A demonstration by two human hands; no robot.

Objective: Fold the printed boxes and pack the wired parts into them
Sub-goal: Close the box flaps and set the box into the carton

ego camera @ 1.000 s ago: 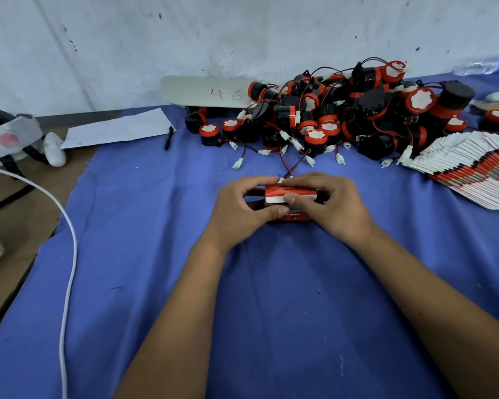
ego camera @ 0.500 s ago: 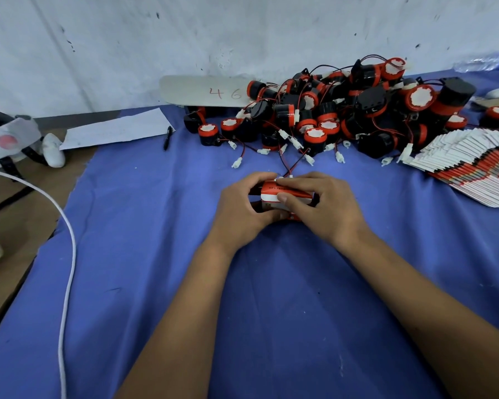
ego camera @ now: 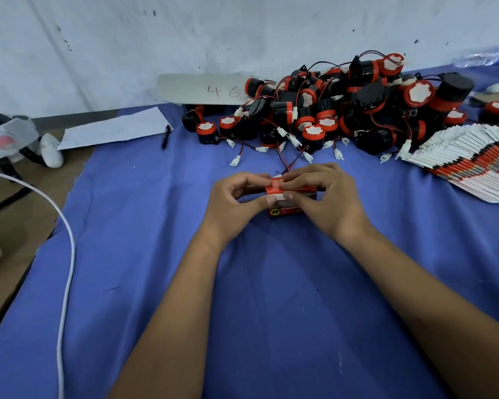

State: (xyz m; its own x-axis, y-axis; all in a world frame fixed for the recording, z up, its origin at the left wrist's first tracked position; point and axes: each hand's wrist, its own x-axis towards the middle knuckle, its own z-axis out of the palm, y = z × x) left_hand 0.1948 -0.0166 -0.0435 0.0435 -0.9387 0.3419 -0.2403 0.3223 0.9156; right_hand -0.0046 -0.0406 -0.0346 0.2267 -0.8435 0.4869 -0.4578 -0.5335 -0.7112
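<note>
Two hands meet over one small printed box (ego camera: 284, 210) at the middle of the blue-draped worktop (ego camera: 127, 254): your left hand (ego camera: 236, 203) pinches its near-left corner, your right hand (ego camera: 329, 203) curls round the right end, fingertips pressing the top flap. A thin red-and-black wire (ego camera: 288, 165) runs out from behind the box; judged from here, it may get nipped under the flap or keep it from seating, and hard thumb pressure could crease the light card. Behind lies a tangled heap of wired parts (ego camera: 343, 110), hard black drums with red collars, white faces and small white plugs, whose leads look ready to snag. At right, flat glossy box blanks (ego camera: 473, 165) fan out like cards; a brush of your forearm could scatter them.
</note>
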